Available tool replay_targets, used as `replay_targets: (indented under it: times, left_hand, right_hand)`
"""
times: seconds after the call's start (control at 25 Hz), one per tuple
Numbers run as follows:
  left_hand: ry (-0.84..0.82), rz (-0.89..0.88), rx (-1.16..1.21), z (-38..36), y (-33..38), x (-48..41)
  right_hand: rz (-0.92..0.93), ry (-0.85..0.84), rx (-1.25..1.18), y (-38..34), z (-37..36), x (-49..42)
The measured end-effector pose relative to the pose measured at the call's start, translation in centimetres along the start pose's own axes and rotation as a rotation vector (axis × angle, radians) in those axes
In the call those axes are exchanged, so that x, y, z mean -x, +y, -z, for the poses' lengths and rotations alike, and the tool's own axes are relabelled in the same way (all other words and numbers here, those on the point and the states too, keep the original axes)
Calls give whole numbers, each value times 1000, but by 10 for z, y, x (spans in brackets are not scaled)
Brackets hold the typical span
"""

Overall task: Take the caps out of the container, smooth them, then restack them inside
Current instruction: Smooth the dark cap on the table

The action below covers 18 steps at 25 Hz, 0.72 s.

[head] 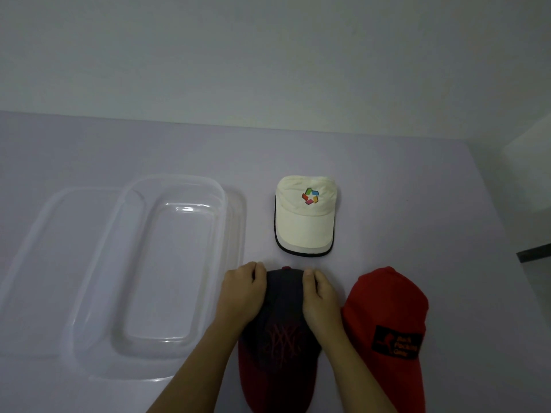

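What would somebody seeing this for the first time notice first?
Probably the two hands, left hand and right hand, pressed on the crown of a dark navy cap with a red brim at the near edge of the pale table. A bright red cap lies to its right, a white cap with a colourful logo beyond, and the clear plastic container sits empty at left.

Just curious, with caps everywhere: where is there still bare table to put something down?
Bare table lies right of the white cap and behind everything. The clear container is empty inside. It is crowded in front, where both hands press the dark cap beside the red cap.
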State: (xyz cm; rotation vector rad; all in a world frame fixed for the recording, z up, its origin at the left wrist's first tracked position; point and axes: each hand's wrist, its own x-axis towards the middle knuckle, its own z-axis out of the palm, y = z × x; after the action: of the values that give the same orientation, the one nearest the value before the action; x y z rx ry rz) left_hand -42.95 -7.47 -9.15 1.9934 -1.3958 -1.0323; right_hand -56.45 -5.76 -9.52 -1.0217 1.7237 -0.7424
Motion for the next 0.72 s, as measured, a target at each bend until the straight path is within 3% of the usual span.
replay_targets:
  times: [0.24,0.36,0.6,0.72]
  left_hand:
    - [-64,34,12,2,-1,-2]
    - [-178,44,109,7,5,0]
    - [-745,108,126,54,24,-2]
    - [-867,152,159,73,35,-1]
  right_hand:
    - [-59,-61,15,-1,2,-1]
    - [-100,-151,17,-7,8,0]
    - [-116,-180,-156,-25,25,12]
    - [-44,-148,-195,-36,32,22]
